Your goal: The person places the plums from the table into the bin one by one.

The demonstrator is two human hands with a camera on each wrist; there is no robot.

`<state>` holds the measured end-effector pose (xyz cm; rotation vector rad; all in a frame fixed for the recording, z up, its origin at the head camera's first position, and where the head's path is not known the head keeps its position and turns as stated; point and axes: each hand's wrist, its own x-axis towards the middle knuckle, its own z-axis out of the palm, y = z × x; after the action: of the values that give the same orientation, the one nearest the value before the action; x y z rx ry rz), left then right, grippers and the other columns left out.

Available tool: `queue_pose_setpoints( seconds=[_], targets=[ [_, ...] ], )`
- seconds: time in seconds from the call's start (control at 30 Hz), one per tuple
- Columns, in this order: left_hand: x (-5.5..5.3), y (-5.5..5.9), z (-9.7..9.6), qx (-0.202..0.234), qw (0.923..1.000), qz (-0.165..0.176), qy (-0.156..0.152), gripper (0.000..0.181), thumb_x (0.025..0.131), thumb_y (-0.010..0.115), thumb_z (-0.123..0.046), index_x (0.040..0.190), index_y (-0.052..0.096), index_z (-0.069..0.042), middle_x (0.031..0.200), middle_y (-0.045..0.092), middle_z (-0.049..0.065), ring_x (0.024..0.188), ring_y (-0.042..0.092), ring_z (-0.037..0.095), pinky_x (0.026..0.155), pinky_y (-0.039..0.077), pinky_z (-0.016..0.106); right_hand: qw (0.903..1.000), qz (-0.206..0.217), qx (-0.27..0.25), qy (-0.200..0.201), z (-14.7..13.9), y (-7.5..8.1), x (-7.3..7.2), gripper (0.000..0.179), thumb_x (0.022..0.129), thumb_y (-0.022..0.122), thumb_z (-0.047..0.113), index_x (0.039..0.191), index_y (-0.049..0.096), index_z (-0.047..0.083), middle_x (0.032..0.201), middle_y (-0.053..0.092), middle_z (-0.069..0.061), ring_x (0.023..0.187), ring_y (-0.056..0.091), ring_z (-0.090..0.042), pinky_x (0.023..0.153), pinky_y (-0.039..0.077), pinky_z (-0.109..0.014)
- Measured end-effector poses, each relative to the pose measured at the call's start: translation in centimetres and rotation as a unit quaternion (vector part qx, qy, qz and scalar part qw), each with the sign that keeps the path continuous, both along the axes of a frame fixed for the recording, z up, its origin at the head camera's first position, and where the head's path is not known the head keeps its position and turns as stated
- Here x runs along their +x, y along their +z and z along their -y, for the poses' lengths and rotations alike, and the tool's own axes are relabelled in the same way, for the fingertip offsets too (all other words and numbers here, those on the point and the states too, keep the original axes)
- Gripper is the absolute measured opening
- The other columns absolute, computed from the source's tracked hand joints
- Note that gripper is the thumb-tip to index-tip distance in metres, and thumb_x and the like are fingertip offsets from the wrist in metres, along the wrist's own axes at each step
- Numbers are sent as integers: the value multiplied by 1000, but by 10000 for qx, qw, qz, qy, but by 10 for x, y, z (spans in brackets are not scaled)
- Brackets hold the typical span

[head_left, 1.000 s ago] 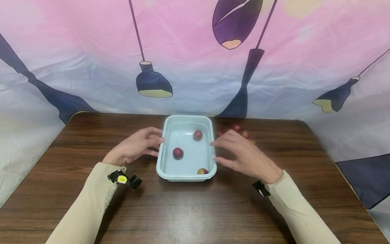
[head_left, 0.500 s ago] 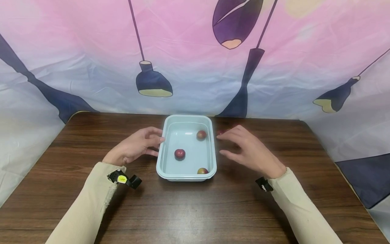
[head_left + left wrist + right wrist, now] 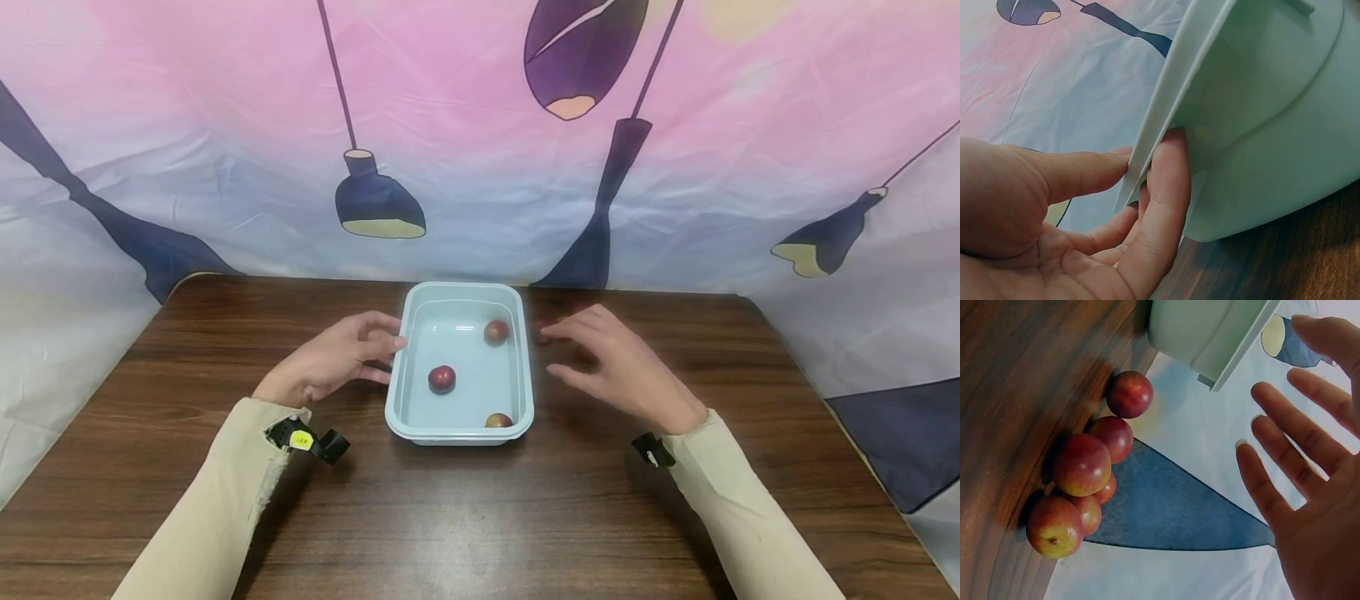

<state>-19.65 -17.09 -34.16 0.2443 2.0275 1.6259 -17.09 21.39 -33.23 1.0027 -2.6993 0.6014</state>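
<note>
A pale blue-green plastic tray [image 3: 465, 434] stands on the table with three plums inside: a dark red plum [image 3: 442, 379] left of middle, another plum [image 3: 496, 332] at the back right, and a yellowish plum [image 3: 498, 421] by the front wall. My left hand [image 3: 341, 354] holds the tray's left rim, thumb on top and fingers beneath, as the left wrist view shows. Off the tray's right side is my right hand [image 3: 618, 367], its fingers spread and holding nothing. Beyond it several loose plums [image 3: 1082, 464] lie clustered on the table, mostly hidden by the hand in the head view.
The brown wooden table [image 3: 465, 517] ends at the back against a printed cloth [image 3: 480, 192] with lamp shapes. One loose plum [image 3: 1129, 394] lies nearest the tray's right side. Black straps with small devices sit on both wrists.
My right hand has left the tray's right rim and moved a little right and away from me. The back and left plums in the tray have rolled slightly to the right. The left hand stays put.
</note>
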Motion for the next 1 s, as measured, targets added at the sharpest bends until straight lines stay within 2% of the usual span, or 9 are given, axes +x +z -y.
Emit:
queue_pose_setpoints(
  seconds=[0.2, 0.33, 0.57, 0.77, 1.0],
  targets=[
    [0, -1, 0, 52, 10000, 0, 18, 54, 105, 56, -16, 148, 33, 7, 135, 56, 33, 110, 68, 27, 92, 64, 41, 9999, 54, -47, -139, -2, -1, -2, 38, 92, 77, 28, 129, 68, 24, 121, 66, 14, 107, 53, -9, 88, 52, -28],
    [0, -1, 0, 48, 10000, -9, 4, 54, 105, 57, -17, 148, 33, 7, 135, 56, 32, 110, 68, 26, 92, 64, 41, 9996, 126, -114, -224, -4, -2, -4, 36, 92, 77, 27, 127, 68, 26, 119, 66, 15, 105, 51, -7, 87, 53, -28],
    [-1, -1, 0, 55, 10000, -6, -15, 55, 105, 57, -17, 148, 33, 8, 135, 56, 32, 109, 68, 25, 92, 64, 40, 9989, 189, -221, -366, -8, -6, -7, 38, 91, 78, 27, 128, 68, 20, 120, 69, 6, 111, 54, -17, 91, 52, -34],
    [0, 0, 0, 72, 10000, 1, -32, 56, 105, 57, -17, 148, 32, 8, 135, 56, 32, 110, 68, 25, 92, 63, 40, 9987, 99, -239, -432, -11, -8, -9, 37, 91, 78, 25, 127, 69, 18, 119, 71, -1, 111, 54, -17, 93, 51, -36],
    [-1, -1, 0, 111, 9999, -4, -33, 56, 105, 57, -17, 148, 31, 8, 135, 55, 32, 110, 68, 25, 92, 63, 41, 9986, -5, -151, -511, -15, -11, -13, 36, 91, 79, 24, 125, 70, 16, 117, 72, 0, 110, 54, -17, 92, 50, -37]
  ],
)
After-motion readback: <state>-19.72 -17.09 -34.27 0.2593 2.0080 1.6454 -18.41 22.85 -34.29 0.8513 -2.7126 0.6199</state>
